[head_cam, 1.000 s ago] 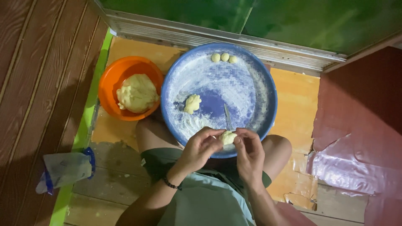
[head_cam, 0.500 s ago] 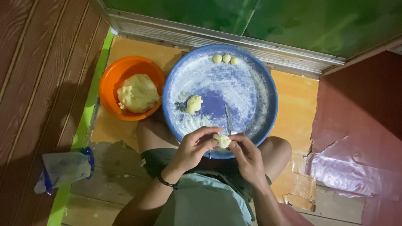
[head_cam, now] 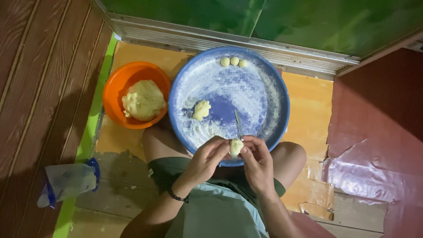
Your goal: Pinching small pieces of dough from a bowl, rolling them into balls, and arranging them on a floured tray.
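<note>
1. The light is dim and warm, brightest on the blue tray [head_cam: 273, 94] and the orange floor [head_cam: 308, 114].
2. Dark shadow covers the wooden boards [head_cam: 39, 88] at left.
3. The red sheet [head_cam: 379, 132] shows soft glare.
4. Focus is fairly sharp, with slight grain.

Floor [head_cam: 132, 194]: worn planks w/ yellow-orange sheet [head_cam: 308, 110] over them, torn and curling at its near-right corner; dark red sheet [head_cam: 379, 132] to the right, brown boarding to the left. Taking the pinch on the dough piece as ref: blue tray [head_cam: 273, 88] sits just beyond it on the sheet, near rim under the pinch. Orange bowl [head_cam: 115, 94] w/ dough lump stands up-left, touching the tray's left rim. Plastic bag [head_cam: 66, 181], blue-edged, lies well off to the left, nearer the person.
</note>
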